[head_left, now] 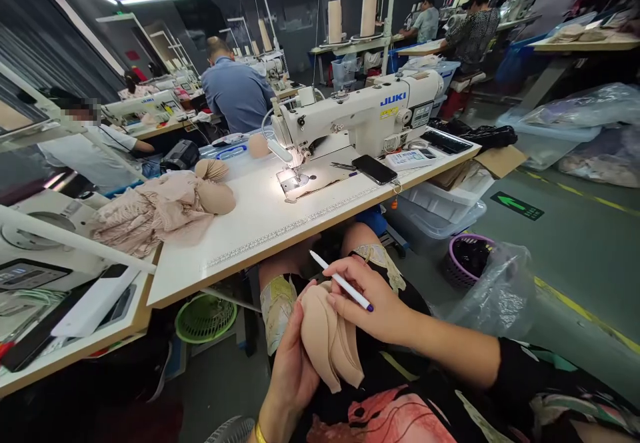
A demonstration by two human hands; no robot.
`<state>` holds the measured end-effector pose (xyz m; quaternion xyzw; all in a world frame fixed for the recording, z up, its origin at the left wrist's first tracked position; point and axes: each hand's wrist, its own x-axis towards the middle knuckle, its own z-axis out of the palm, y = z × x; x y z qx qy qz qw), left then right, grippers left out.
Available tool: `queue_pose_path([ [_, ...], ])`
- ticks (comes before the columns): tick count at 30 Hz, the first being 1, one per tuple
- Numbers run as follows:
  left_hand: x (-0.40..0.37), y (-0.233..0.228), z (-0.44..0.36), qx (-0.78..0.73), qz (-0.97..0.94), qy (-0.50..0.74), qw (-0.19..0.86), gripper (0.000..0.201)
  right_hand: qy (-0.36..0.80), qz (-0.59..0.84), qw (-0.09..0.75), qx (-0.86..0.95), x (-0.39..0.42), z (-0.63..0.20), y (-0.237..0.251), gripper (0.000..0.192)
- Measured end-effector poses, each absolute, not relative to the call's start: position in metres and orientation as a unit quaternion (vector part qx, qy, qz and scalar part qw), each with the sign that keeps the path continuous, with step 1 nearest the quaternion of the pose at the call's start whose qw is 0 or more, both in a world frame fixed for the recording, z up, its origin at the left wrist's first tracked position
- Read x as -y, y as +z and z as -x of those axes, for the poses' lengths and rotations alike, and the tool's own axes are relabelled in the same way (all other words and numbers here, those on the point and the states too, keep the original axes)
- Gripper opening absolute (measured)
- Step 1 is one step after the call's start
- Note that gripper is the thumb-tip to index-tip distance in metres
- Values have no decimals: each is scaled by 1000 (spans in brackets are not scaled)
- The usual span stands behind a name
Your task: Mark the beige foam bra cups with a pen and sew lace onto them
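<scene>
Fingers of the left hand (293,369) curled up around the lower edge of a stack of beige moulded foam bra cups (330,343), thumb pressed against the near face, holding the stack upright over the lap, below the front edge of the white tabletop (260,219). Fingers of the right hand (373,299) laid across the top of the same stack, pinching a slim white pen with a purple tip (341,281) between thumb and forefinger, purple tip pointing right and resting just beside the knuckles, white end angled up to the left. Up on the tabletop, well apart from both hands: a white JUKI industrial sewing machine (360,113) with its needle lamp lit, a black smartphone (374,169) lying flat just in front of the machine base, and a heap of pale pink lace fabric with more beige cups (165,209) at the left end. Beneath the tabletop, a green plastic basket (205,317) on the floor to the left, clear plastic bins (440,206) to the right, a purple-rimmed basket (467,259) beside a crumpled clear plastic bag (500,293). Farther back, other people seated at further sewing stations.
</scene>
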<state>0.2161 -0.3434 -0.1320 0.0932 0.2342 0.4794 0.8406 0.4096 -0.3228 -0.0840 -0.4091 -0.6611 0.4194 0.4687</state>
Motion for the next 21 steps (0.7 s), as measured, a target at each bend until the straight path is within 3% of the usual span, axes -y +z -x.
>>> queue_pose_path([
  [7,338,-127,-216,-225,-119,456,853,38,510,364,402,668,292,-408,-67,26],
  [13,335,-129,-218,-184,-111,456,864,40,552,366,583,471,296,-398,-100,25],
  [17,338,-131,-227,-186,-109,434,875,43,620,337,605,368,310,-384,-119,35],
  [21,339,-129,-233,-203,-89,465,857,45,566,347,646,377,314,-374,-117,30],
])
